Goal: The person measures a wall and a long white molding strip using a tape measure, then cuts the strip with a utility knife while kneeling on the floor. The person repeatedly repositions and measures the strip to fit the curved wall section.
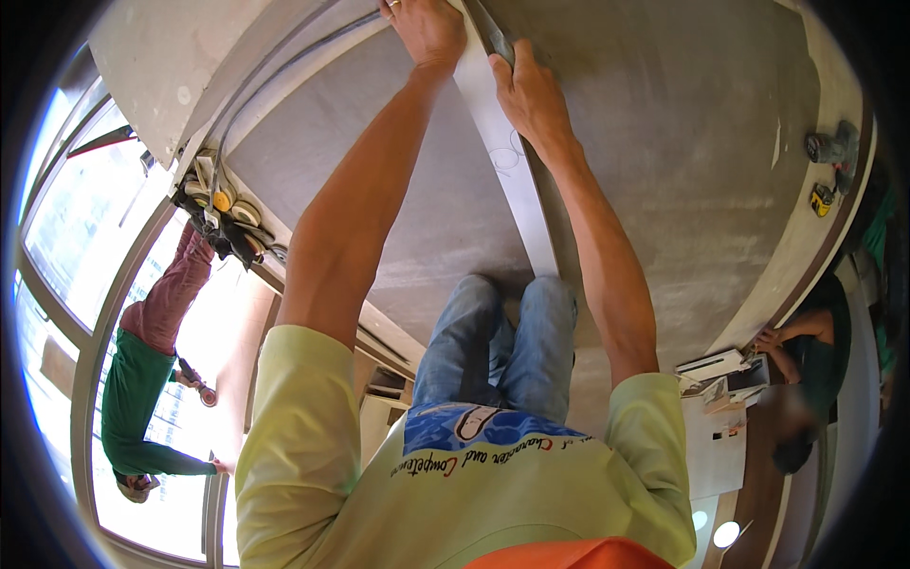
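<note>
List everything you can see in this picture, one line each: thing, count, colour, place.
Long strip: one, white, between the forearms
Grey tool: one, grey, in the right hand
Broad surface: one, grey-brown, under the strip
Cables: at least two, dark, upper left
Clutter pile: uncounted, mixed colours, left
Power tool: one, dark, far right
Small item: one, yellow and black, below that tool
Co-worker: one, green top, left
Second co-worker: one, dark top, right
Round light: one, white, lower right
Jeans: one pair, blue, centre
Shirt: one, yellow-green, bottom
Left hand: one, bare, top
Right hand: one, bare, top
</note>
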Tool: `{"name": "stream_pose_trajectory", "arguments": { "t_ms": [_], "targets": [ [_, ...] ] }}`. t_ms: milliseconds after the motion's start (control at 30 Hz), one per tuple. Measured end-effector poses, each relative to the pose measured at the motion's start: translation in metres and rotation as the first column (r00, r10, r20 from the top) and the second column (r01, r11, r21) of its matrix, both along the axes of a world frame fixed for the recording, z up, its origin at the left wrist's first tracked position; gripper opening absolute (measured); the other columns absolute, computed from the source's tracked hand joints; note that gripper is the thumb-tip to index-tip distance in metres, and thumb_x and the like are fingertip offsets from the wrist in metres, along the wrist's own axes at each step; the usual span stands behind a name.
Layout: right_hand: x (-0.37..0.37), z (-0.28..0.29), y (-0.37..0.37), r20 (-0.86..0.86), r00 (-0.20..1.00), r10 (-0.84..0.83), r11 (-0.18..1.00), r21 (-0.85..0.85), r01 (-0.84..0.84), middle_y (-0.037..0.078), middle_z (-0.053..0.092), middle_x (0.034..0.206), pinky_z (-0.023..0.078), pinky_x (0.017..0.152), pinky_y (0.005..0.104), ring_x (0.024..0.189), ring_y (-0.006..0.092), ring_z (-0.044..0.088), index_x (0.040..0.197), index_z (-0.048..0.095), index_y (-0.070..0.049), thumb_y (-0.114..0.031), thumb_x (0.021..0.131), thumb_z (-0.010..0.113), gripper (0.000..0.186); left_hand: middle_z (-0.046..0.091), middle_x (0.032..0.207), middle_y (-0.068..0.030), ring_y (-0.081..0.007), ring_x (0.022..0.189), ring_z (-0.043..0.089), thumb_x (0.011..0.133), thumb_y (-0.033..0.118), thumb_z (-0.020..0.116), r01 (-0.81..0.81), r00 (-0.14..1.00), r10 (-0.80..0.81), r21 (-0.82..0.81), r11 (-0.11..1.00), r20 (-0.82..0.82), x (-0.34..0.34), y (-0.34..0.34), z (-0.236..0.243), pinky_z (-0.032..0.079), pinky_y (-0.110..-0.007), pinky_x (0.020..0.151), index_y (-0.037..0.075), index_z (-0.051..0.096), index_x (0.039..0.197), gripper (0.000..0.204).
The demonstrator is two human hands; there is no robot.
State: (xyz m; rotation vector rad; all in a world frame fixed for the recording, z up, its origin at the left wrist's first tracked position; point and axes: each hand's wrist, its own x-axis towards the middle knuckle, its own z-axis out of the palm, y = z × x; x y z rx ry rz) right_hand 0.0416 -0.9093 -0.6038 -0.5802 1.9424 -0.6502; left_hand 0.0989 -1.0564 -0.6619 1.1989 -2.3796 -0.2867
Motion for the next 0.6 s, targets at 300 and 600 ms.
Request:
{"name": "stream_pose_trajectory", "arguments": {
  "t_ms": [300,600],
  "targets": [
    [0.008,-0.009,-0.001,-0.122,0.992,0.018,0.999,-0.048,-0.024,0.021,0.066,0.069,0.052,0.063,0.0504,0.066,0.0413,0.066,0.114,0.048,0.002,-0.034,0.102,0.05,0.038,0.064,0.111,-0.0149,-0.0428,0.11,0.054,0.089,0.004,0.045,-0.002,1.0,0.003,0.037,0.999,-0.012,0.0,0.001,0.0,0.036,-0.054,0.104,0.013,0.067,0.106,0.03],
    [0.015,-0.014,-0.002,-0.21,0.976,0.064,0.994,-0.071,-0.08,0.02,0.066,0.069,0.05,0.057,0.0509,0.064,0.0407,0.066,0.112,0.046,0.0,-0.027,0.101,0.055,0.03,0.065,0.11,-0.0138,-0.0409,0.11,0.054,0.089,0.003,0.044,-0.032,0.999,0.031,0.03,0.999,0.005,0.001,0.002,-0.004,0.037,-0.053,0.103,0.013,0.067,0.106,0.031]
  ]
}}
